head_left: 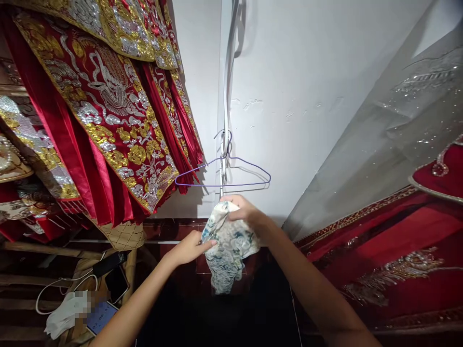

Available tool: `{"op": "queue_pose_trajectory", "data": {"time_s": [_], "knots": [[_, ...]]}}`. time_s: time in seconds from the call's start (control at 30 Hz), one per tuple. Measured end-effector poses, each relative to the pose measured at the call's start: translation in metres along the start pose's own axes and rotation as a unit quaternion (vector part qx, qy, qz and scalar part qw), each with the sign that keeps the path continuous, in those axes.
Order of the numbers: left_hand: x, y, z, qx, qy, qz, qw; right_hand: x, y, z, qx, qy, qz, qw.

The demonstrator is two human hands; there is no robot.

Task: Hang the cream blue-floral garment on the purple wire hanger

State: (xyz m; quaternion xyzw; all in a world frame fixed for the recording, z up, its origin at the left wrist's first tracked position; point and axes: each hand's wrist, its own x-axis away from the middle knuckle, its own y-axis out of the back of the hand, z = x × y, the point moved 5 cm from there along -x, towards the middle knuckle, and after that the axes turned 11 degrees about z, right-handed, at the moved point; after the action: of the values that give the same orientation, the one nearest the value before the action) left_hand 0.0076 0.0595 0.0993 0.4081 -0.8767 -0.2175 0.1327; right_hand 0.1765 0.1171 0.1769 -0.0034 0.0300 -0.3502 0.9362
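A bunched white cloth garment (229, 248) with a blue and green floral print hangs between my hands, its lower part drooping. My left hand (193, 246) pinches its left edge, thumb on the near side. My right hand (241, 209) grips the upper part, fingers behind the fabric. What kind of garment it is, I cannot tell from its folds. Just above and beyond my hands, a purple wire hanger (222, 185) hangs from a white strap or cable (226, 96) along the wall, bare of clothing.
Red embroidered costumes (119, 111) hang at left. A sheer veil (361, 144) and red embroidered fabric (394, 255) are at right. On a wooden bench (130, 274) at lower left lie a phone (117, 284), a white cable (39, 301) and a tissue pack (63, 313).
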Motion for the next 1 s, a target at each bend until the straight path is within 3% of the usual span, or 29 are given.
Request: {"op": "queue_pose_trajectory", "data": {"time_s": [0.03, 0.1, 0.17, 0.23, 0.33, 0.47, 0.6, 0.7, 0.83, 1.0], "knots": [[0.002, 0.001, 0.006, -0.021, 0.014, -0.002, 1.000, 0.002, 0.017, 0.009, 0.084, 0.025, -0.060, 0.994], [0.008, 0.009, 0.010, -0.047, 0.018, -0.021, 0.999, 0.006, 0.049, 0.023, 0.231, 0.084, -0.199, 0.949], [0.013, 0.023, 0.009, -0.068, 0.017, -0.045, 0.996, 0.007, 0.072, 0.023, 0.293, 0.125, -0.286, 0.904], [0.016, 0.040, 0.009, -0.131, 0.037, -0.068, 0.988, 0.001, 0.086, 0.007, 0.289, 0.117, -0.281, 0.907], [0.017, 0.065, 0.015, -0.268, 0.089, -0.100, 0.954, -0.002, 0.095, -0.021, 0.284, 0.065, -0.233, 0.928], [0.018, 0.096, 0.018, -0.334, 0.128, -0.185, 0.915, 0.020, 0.101, -0.028, 0.344, 0.065, -0.262, 0.899], [0.018, 0.111, -0.014, -0.338, 0.042, -0.239, 0.909, 0.047, 0.109, -0.012, 0.402, 0.036, -0.314, 0.859], [0.020, 0.118, -0.040, -0.341, -0.008, -0.266, 0.902, 0.056, 0.112, -0.002, 0.424, 0.006, -0.324, 0.846], [0.021, 0.129, -0.051, -0.361, -0.024, -0.288, 0.887, 0.055, 0.107, 0.002, 0.436, -0.008, -0.303, 0.847], [0.019, 0.144, -0.077, -0.345, -0.100, -0.322, 0.876, 0.044, 0.088, 0.000, 0.482, -0.059, -0.301, 0.821]]}}
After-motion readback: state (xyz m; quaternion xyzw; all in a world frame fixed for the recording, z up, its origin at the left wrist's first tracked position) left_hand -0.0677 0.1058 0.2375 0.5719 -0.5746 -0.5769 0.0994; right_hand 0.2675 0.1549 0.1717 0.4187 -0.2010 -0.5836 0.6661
